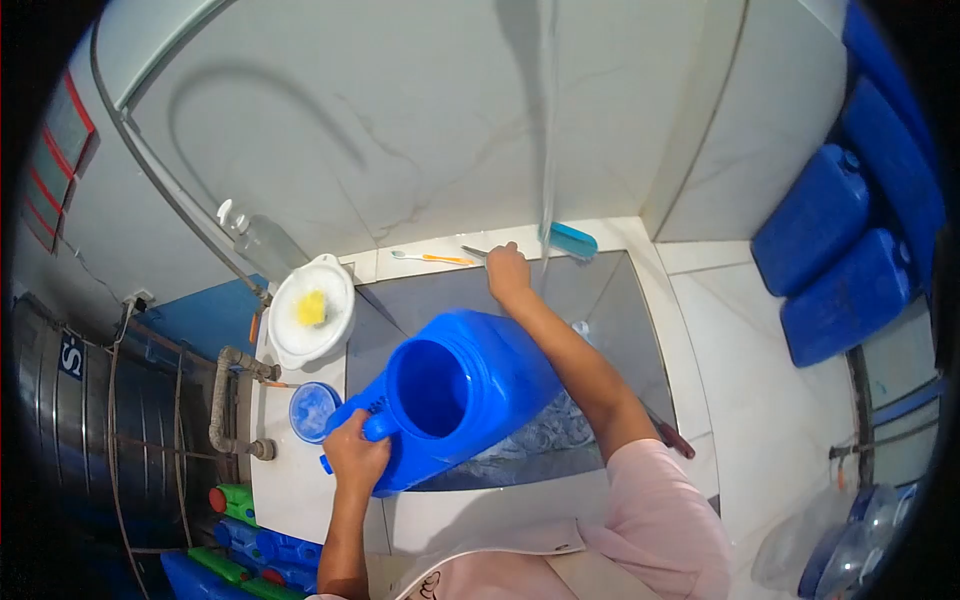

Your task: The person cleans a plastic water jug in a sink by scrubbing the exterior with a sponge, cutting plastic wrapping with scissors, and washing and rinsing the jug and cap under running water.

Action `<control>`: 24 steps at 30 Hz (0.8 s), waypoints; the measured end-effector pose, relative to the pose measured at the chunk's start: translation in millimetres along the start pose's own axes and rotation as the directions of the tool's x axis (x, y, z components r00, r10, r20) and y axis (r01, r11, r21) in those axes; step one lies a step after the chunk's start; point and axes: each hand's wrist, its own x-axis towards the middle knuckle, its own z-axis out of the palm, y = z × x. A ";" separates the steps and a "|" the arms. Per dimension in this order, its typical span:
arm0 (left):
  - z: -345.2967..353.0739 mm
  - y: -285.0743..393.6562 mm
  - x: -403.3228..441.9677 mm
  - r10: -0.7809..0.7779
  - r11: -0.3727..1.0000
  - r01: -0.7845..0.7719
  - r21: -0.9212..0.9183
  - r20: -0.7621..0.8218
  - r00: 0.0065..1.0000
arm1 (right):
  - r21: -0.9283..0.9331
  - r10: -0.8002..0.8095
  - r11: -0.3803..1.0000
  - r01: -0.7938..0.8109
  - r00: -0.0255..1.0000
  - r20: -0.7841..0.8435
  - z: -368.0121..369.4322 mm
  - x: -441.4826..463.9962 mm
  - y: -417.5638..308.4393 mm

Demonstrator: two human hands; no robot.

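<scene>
My left hand (357,456) is wrapped round the handle of a large blue plastic jerrycan (530,365). It lies tilted over the sink, its wide uncapped mouth facing up toward me. My right hand (508,272) is at the sink's back ledge, fingers closed at the end of a slim grey tool (474,251); its kind is unclear. Left of that hand lies an orange-and-white toothbrush (435,258). To its right sits a blue brush (571,240). Below the jerrycan, water (550,425) stirs in the grey sink (640,330).
A white basin (334,337) of suds with a yellow sponge (312,308), a pump bottle (262,245) and a blue lid (314,412) stand on the left ledge. A red-handled tool (674,440) lies at the right rim. Blue jerrycans (845,295) stand at right.
</scene>
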 end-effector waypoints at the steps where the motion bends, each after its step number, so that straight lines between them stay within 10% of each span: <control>1: -4.8 0.6 -2.3 0.009 1.000 -0.008 -0.001 0.016 1.000 | -0.003 0.017 1.000 -0.017 1.000 0.005 -7.6 -13.3 6.7; 3: -16.1 4.1 -4.8 -0.012 0.998 0.011 -0.069 -0.016 1.000 | 0.229 0.011 0.973 -0.018 0.999 0.033 -27.4 -36.1 24.2; 6: -41.8 14.2 -10.5 0.011 0.992 -0.016 -0.129 -0.042 0.999 | 0.148 -0.122 0.986 0.072 0.922 0.367 -59.1 -53.7 55.3; 12: -96.5 -34.4 -12.1 0.032 0.887 -0.103 -0.451 -0.161 0.986 | 0.182 -0.079 0.983 -0.010 0.876 0.475 -72.7 -65.1 141.3; 14: -117.4 -67.0 -8.9 0.060 0.926 -0.110 -0.360 -0.149 0.987 | 0.210 -0.152 0.976 0.056 0.865 0.477 -100.4 -71.6 148.9; 15: -107.6 -123.8 -11.8 0.056 0.953 -0.166 -0.253 -0.392 0.918 | 0.236 -0.223 0.964 0.119 0.847 0.484 -116.8 -75.5 149.2; 24: -121.2 -174.3 -12.6 -0.090 0.964 0.034 -0.263 -0.203 0.975 | 0.194 -0.625 0.780 0.594 0.728 0.282 -179.3 -93.6 110.6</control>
